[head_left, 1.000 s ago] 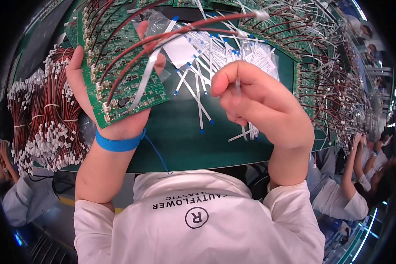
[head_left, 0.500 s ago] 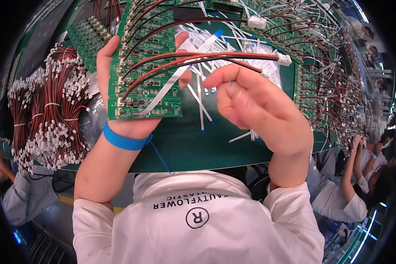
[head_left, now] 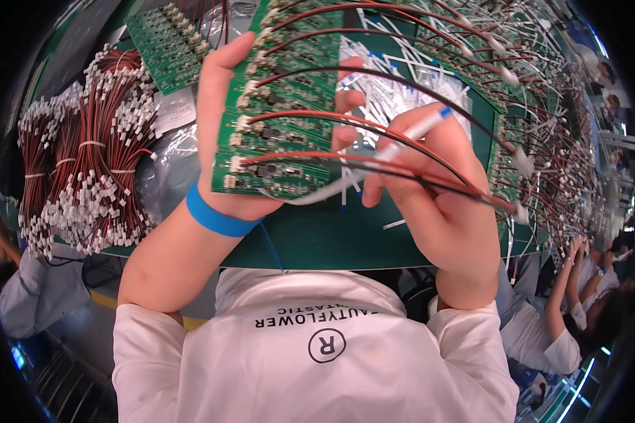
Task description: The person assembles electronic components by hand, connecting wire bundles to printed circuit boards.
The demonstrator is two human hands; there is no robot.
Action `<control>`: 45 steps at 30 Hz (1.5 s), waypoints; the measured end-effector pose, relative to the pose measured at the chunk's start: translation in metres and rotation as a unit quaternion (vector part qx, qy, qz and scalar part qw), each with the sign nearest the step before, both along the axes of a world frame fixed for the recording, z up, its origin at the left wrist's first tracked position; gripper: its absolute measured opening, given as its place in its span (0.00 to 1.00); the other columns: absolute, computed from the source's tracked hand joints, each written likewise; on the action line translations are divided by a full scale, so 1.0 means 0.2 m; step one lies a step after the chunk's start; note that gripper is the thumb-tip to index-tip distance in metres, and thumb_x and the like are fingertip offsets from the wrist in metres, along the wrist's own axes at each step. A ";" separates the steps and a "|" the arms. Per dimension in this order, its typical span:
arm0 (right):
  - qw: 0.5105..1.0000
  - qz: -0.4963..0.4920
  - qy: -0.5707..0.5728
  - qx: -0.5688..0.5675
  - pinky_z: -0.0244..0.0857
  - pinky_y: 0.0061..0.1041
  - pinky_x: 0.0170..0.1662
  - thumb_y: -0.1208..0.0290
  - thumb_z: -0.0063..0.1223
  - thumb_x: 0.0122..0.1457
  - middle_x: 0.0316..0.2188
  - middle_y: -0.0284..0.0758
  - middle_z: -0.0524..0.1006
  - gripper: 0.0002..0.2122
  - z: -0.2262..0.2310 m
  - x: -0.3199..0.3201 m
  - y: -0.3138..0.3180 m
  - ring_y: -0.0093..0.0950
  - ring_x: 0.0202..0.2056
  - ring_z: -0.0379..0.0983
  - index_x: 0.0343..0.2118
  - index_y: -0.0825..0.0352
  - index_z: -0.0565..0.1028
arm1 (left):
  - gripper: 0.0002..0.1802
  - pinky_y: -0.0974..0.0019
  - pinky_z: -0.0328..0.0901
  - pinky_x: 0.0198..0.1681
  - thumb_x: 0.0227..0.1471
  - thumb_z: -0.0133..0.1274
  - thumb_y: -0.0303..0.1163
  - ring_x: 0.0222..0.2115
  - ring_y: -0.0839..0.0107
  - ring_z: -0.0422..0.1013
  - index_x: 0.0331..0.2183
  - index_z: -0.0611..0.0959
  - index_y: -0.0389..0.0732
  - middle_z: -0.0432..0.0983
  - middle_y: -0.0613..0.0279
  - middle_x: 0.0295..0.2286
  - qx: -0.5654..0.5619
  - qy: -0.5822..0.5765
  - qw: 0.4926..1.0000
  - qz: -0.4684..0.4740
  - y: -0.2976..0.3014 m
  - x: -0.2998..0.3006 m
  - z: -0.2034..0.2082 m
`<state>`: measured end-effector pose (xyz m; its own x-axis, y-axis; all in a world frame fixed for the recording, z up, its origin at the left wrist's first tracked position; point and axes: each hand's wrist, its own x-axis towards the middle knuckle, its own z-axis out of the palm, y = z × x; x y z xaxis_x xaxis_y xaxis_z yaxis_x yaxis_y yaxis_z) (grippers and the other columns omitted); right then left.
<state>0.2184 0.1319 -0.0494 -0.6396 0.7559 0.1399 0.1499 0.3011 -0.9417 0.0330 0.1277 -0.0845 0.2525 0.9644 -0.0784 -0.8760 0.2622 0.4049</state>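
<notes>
At 12 o'clock, the left hand (head_left: 216, 113) has its fingers clamped on a big green board (head_left: 300, 95). At 4 o'clock from the board, the right hand (head_left: 441, 176) has bent fingers behind a white ribbon (head_left: 422, 130) with a blue tip; I cannot tell if they pinch it. Red and black wires (head_left: 310, 113) curve from the board.

Green circuit board (head_left: 296, 99), red-and-black wires (head_left: 317, 113), blue-tipped white cable (head_left: 418, 132), blue wristband (head_left: 222, 220), white shirt (head_left: 317, 388)

An electronics workshop; circuit boards (head_left: 303, 92) and bundled wires (head_left: 86, 163) show it.
</notes>
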 end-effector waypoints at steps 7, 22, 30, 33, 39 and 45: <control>0.983 0.001 -0.004 0.183 0.63 0.25 0.42 0.84 0.54 0.43 0.23 0.34 0.71 0.05 -0.05 -0.12 -0.01 0.23 0.25 0.69 0.25 0.71 0.72 | 0.36 0.57 0.63 0.46 0.50 0.30 0.54 0.41 0.56 0.67 0.50 0.63 0.33 0.61 0.43 0.48 -0.077 0.027 0.997 0.007 -0.04 0.08 0.03; 0.970 -0.051 0.046 0.233 0.56 0.18 0.18 0.86 0.56 0.40 0.19 0.31 0.69 0.09 -0.11 -0.17 -0.06 0.21 0.14 0.59 0.26 0.68 0.72 | 0.36 0.56 0.68 0.40 0.50 0.30 0.53 0.35 0.52 0.71 0.49 0.63 0.32 0.67 0.39 0.41 -0.102 0.124 0.986 0.048 -0.06 0.07 0.05; 0.959 -0.050 0.029 0.277 0.56 0.18 0.19 0.86 0.55 0.41 0.16 0.31 0.67 0.08 -0.09 -0.17 -0.07 0.21 0.13 0.59 0.24 0.68 0.72 | 0.37 0.55 0.68 0.40 0.50 0.30 0.53 0.35 0.53 0.71 0.50 0.61 0.30 0.67 0.39 0.41 -0.101 0.137 0.984 0.053 -0.06 0.08 0.05; 0.965 -0.025 -0.017 0.260 0.60 0.20 0.20 0.86 0.56 0.38 0.18 0.33 0.69 0.09 -0.09 -0.14 -0.06 0.24 0.15 0.64 0.24 0.68 0.73 | 0.37 0.55 0.68 0.39 0.50 0.30 0.53 0.35 0.54 0.72 0.50 0.61 0.30 0.68 0.40 0.40 -0.103 0.150 0.982 0.053 -0.06 0.08 0.04; 0.963 0.006 -0.051 0.266 0.67 0.22 0.29 0.84 0.57 0.36 0.23 0.36 0.73 0.10 -0.09 -0.10 -0.04 0.29 0.25 0.73 0.26 0.69 0.74 | 0.34 0.58 0.68 0.40 0.51 0.29 0.51 0.36 0.57 0.71 0.49 0.63 0.32 0.66 0.45 0.44 -0.081 0.170 0.978 0.085 -0.07 0.10 0.02; 0.954 0.011 -0.036 0.297 0.68 0.23 0.30 0.84 0.57 0.36 0.28 0.38 0.74 0.12 -0.12 -0.11 -0.04 0.30 0.27 0.73 0.29 0.71 0.74 | 0.32 0.62 0.67 0.41 0.52 0.28 0.48 0.39 0.63 0.70 0.48 0.65 0.32 0.65 0.49 0.46 -0.076 0.215 0.970 0.084 -0.08 0.11 0.03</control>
<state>0.1971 0.1234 -0.0727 -0.6785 0.5435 0.4943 0.1953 0.7820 -0.5918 0.0555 0.1117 -0.0791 0.0063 0.9582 -0.2861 -0.6706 0.2163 0.7096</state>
